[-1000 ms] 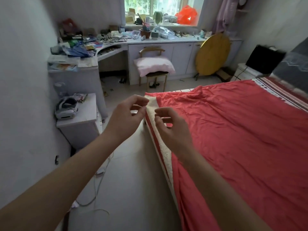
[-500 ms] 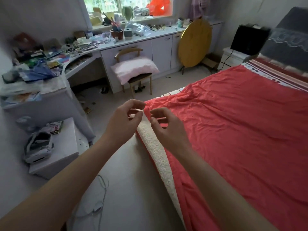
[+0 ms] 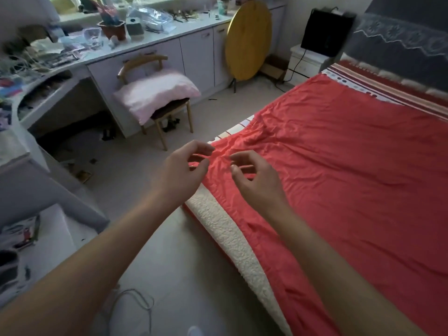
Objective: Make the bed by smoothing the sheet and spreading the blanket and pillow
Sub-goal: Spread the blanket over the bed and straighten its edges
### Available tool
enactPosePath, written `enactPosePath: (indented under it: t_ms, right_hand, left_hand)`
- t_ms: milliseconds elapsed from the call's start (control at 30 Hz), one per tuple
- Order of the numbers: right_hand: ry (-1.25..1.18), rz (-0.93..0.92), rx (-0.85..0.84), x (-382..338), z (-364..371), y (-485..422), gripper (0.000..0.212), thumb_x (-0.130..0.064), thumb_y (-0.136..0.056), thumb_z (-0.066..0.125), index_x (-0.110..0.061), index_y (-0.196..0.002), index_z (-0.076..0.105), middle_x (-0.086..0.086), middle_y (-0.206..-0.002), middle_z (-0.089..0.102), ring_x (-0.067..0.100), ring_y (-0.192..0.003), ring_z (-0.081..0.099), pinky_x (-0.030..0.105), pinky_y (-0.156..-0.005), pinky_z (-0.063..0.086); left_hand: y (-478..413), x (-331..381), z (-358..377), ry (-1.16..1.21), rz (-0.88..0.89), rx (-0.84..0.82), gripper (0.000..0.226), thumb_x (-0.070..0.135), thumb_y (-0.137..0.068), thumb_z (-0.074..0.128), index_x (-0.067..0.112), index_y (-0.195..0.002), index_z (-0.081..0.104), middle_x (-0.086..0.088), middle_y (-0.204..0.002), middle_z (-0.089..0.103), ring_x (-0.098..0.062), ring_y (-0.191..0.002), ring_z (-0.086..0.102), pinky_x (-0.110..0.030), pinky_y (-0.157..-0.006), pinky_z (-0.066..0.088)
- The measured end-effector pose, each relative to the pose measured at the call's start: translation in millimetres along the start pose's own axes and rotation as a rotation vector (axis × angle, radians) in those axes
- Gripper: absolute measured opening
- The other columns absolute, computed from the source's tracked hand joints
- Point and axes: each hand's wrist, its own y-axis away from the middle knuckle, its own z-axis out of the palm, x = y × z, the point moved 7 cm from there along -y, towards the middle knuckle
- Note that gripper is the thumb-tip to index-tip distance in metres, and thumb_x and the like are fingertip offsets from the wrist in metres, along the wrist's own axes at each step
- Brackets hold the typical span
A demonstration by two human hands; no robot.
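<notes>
The left hand (image 3: 181,172) and right hand (image 3: 257,183) hover loosely curled, empty, over the red sheet (image 3: 339,170); pillow (image 3: 155,93) at 11 o'clock.

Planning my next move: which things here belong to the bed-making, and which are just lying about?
Job: red sheet, cream fleece layer, pink pillow on the chair, left hand, right hand.
Lying about: round yellow tabletop, black box, desk clutter, floor cable.
</notes>
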Motion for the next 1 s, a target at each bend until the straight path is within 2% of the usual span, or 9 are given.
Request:
enactPosePath:
  t_ms: [167,433,567,700,900,1000]
  right_hand:
    - [-0.004,0.052,0.047,22,39,-37,0.012,-0.022,-0.093,0.068,-0.028,-0.102,0.064,-0.015,-0.096,0.070,-0.001,-0.084,0.067,0.013,-0.073,0.052]
    - [-0.009,0.175,0.105,104,77,-117,0.015,-0.016,-0.091,0.068,-0.023,-0.104,0.067,-0.013,-0.096,0.070,0.000,-0.085,0.067,0.013,-0.074,0.051]
    - [-0.003,0.226,0.118,139,88,-143,0.014,-0.016,-0.092,0.067,-0.021,-0.105,0.068,-0.013,-0.096,0.071,0.001,-0.087,0.067,0.018,-0.078,0.054]
    - [0.004,0.319,0.157,177,95,-155,0.014,-0.015,-0.091,0.067,-0.018,-0.105,0.069,-0.011,-0.094,0.072,0.001,-0.084,0.067,0.017,-0.077,0.053]
    - [0.040,0.456,0.276,250,93,-148,0.015,-0.018,-0.089,0.067,-0.027,-0.101,0.067,-0.012,-0.092,0.071,0.004,-0.081,0.068,0.032,-0.078,0.057]
    - [0.045,0.545,0.360,287,99,-135,0.018,-0.017,-0.090,0.067,-0.032,-0.100,0.065,-0.012,-0.091,0.070,0.003,-0.081,0.068,0.031,-0.078,0.057]
  left_hand:
    - [-53,-49,4,-0.002,-0.002,-0.094,0.023,0.002,-0.092,0.063,0.019,-0.106,0.070,0.010,-0.103,0.072,-0.001,-0.093,0.068,-0.011,-0.081,0.051]
    - [-151,-129,36,-0.009,-0.039,-0.204,0.022,0.002,-0.092,0.063,0.016,-0.107,0.070,0.008,-0.104,0.072,-0.003,-0.093,0.069,-0.018,-0.083,0.054]
    - [-181,-162,55,-0.015,-0.066,-0.271,0.023,0.003,-0.092,0.062,0.020,-0.107,0.069,0.008,-0.104,0.072,-0.003,-0.094,0.069,-0.020,-0.084,0.055]
    - [-205,-198,87,-0.026,-0.090,-0.389,0.025,0.004,-0.092,0.062,0.023,-0.106,0.069,0.012,-0.104,0.071,-0.003,-0.094,0.069,-0.022,-0.085,0.054]
    - [-231,-243,152,-0.035,-0.074,-0.605,0.025,0.004,-0.092,0.063,0.025,-0.106,0.068,0.014,-0.103,0.071,0.000,-0.093,0.067,-0.014,-0.080,0.049]
    - [-236,-268,183,-0.039,-0.058,-0.739,0.026,0.004,-0.092,0.063,0.025,-0.107,0.068,0.013,-0.104,0.071,-0.001,-0.095,0.068,-0.021,-0.084,0.054]
